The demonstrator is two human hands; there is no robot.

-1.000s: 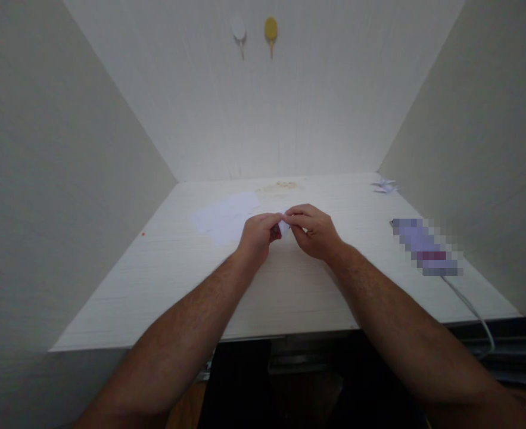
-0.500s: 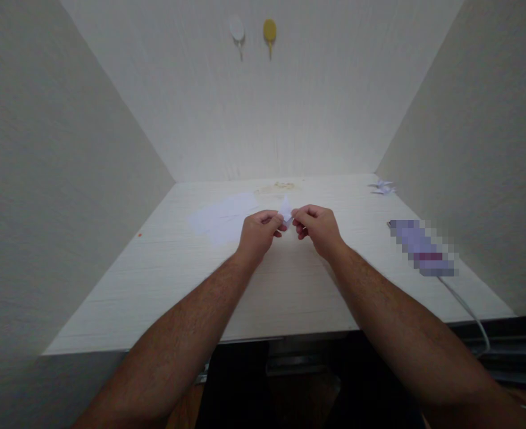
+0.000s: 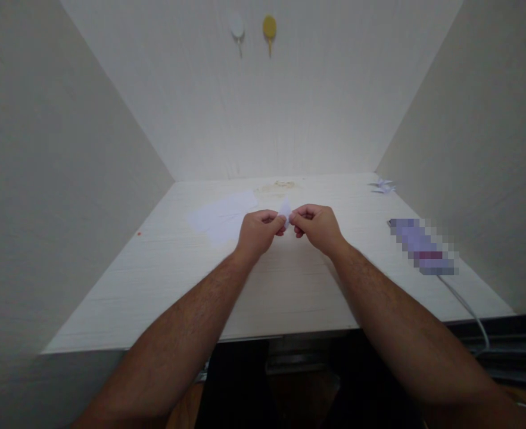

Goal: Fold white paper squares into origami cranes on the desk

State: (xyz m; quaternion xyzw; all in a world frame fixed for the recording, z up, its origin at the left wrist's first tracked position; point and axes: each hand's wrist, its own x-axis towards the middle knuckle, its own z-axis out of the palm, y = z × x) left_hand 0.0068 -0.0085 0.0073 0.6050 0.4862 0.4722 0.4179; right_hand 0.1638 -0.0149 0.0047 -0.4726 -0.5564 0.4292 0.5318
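Observation:
Between my hands, above the middle of the table, is a small piece of folded white paper (image 3: 285,209) with a pointed top. My left hand (image 3: 261,231) pinches its left side between thumb and fingers. From the other side my right hand (image 3: 315,225) grips the right edge with thumb and forefinger, the other fingers curled in. The fingertips cover the lower part of the folded paper. Several white paper sheets (image 3: 220,215) lie on the table to the left, just beyond my left hand.
Small folded paper figures (image 3: 383,186) sit at the table's back right corner. A blurred-out flat device (image 3: 421,247) with a white cable (image 3: 466,307) lies on the right. A white hook (image 3: 237,27) and a yellow hook (image 3: 269,28) are on the back wall. Side walls enclose the white table (image 3: 164,280).
My right hand has shifted slightly left, closer to my left hand, and its fingertips now press on the paper's right edge. The folded paper looks narrower.

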